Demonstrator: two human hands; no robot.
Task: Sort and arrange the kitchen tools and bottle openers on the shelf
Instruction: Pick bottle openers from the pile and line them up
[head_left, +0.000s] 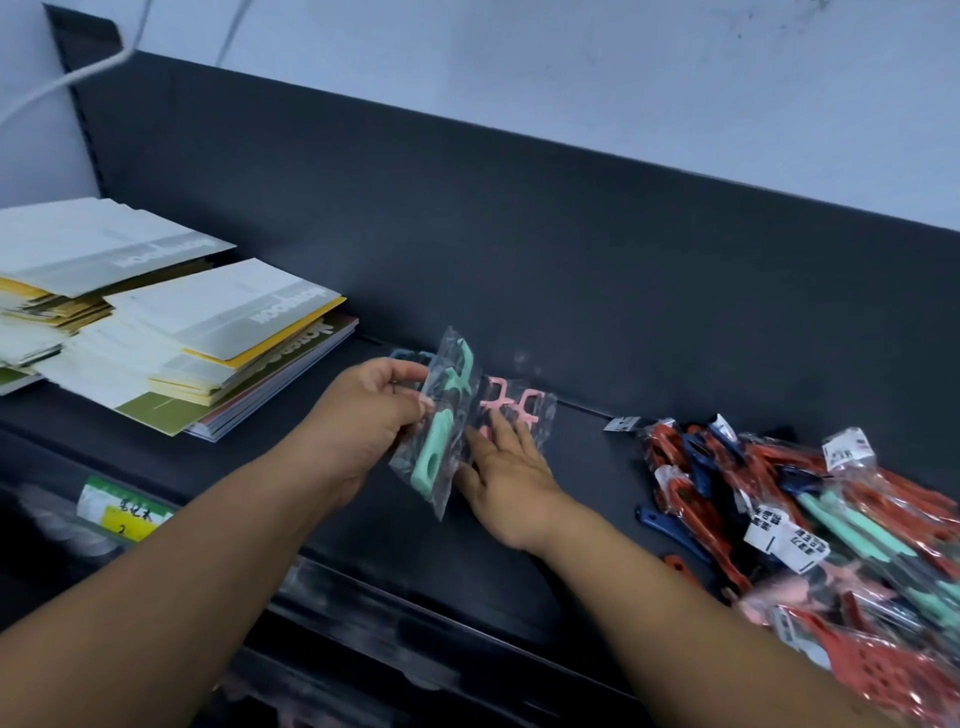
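Notebook stacks (171, 332) left on shelf (571, 493); packaged tool pile (810, 509) right.

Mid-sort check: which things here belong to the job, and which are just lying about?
Job: green tool pinched in the left hand; pink tools under the flat right hand; pile of packed tools at the right; the shelf.
Lying about: notebook stacks; price label; white cable.
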